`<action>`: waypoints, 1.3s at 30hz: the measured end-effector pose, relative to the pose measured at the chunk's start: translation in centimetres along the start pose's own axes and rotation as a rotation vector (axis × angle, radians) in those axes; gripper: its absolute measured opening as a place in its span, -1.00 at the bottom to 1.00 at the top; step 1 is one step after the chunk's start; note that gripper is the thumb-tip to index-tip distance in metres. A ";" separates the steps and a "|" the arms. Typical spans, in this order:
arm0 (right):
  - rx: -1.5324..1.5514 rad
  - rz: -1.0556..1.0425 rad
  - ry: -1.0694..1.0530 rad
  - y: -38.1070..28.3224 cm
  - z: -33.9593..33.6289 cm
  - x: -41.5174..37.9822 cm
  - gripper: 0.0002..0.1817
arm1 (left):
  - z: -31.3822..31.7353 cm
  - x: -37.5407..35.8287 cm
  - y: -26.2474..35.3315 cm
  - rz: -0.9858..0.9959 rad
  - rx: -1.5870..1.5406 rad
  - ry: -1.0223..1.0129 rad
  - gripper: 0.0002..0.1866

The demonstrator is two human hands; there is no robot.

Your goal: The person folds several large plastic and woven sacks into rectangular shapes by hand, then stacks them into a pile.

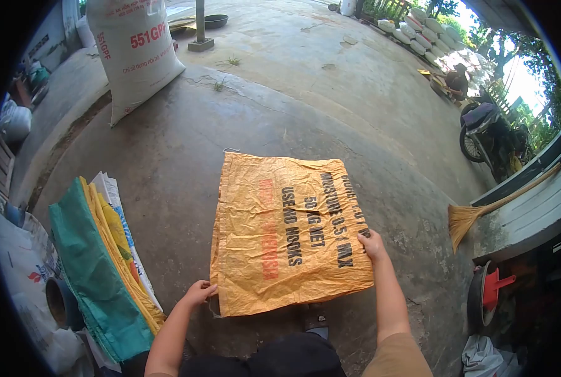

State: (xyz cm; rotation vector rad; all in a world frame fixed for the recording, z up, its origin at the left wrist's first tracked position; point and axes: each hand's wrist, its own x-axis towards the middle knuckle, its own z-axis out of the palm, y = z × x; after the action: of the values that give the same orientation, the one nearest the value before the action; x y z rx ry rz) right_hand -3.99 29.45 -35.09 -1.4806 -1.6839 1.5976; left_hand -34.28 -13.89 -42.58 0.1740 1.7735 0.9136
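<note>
An orange woven sack (255,251) with black and red print, folded flat, is spread out in front of me above the concrete floor. My left hand (201,293) is closed on its lower left edge, fingertips at the seam. On the opposite side, my right hand (373,245) grips the right edge, thumb on top and the fingers hidden beneath. To the left of my left hand lies a stack of folded sacks (98,264), green on top with yellow and white ones showing at the side.
A full white sack (136,56) stands upright at the upper left, near a post (200,25). A straw broom (466,223) leans at the right by a low wall. Farther back are a motorbike (491,135), a person (457,81) and piled white sacks (425,34).
</note>
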 end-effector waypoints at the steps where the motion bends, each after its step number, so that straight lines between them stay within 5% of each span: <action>1: -0.128 -0.039 0.016 -3.6 -0.6 -0.5 -0.73 | 0.1 -0.6 1.1 -0.086 0.124 0.069 -0.50; 8: -0.747 -0.687 -0.072 -27.3 -0.2 -6.7 -0.80 | -1.3 -1.7 6.8 0.012 -0.092 0.053 -0.57; 12: -0.992 -0.854 -0.265 -33.2 6.7 -12.8 -0.83 | -0.7 -4.4 12.8 0.206 -0.216 -0.055 -0.55; 14: -1.150 -0.744 -0.482 -34.0 11.1 -15.5 -0.79 | -0.4 -5.9 14.8 0.289 -0.284 -0.105 -0.51; 19: -1.205 -0.760 -0.845 -25.3 22.7 -16.9 -0.80 | 0.1 -7.9 16.9 0.295 -0.724 -0.357 -0.35; 22: -1.119 -0.740 -0.900 -17.4 29.1 -17.4 -0.83 | -0.1 -6.8 14.9 0.227 -0.829 -0.402 -0.43; 25: -1.005 -0.663 -1.105 -13.6 32.5 -18.3 -0.67 | -1.3 -2.7 10.2 0.130 -0.668 -0.132 -0.60; 28: -0.651 -0.700 -1.073 -11.6 31.9 -17.2 -0.52 | -2.8 -2.0 7.2 0.131 -0.604 0.039 -0.67; 30: -0.693 -0.465 -0.966 -14.5 28.9 -16.0 -0.49 | -4.0 -1.3 5.3 0.177 -0.519 0.142 -0.65; 33: -0.864 -0.707 -0.641 -8.0 25.9 -10.8 -0.55 | -5.9 -1.1 3.8 0.141 -0.517 0.240 -0.65; 34: -1.071 -0.560 -0.700 -6.9 24.9 -10.0 -0.53 | -6.4 -1.6 4.1 0.142 -0.532 0.258 -0.65; 39: -1.248 -0.580 -0.860 1.4 24.3 -10.2 -0.36 | -8.9 -2.2 6.2 0.101 -0.516 0.289 -0.67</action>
State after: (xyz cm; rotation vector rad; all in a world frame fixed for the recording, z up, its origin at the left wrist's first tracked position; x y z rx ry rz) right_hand -19.86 8.79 -39.29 -0.3628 -3.5304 0.7878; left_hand -42.91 -15.09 -35.77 -0.2142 1.7334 1.4965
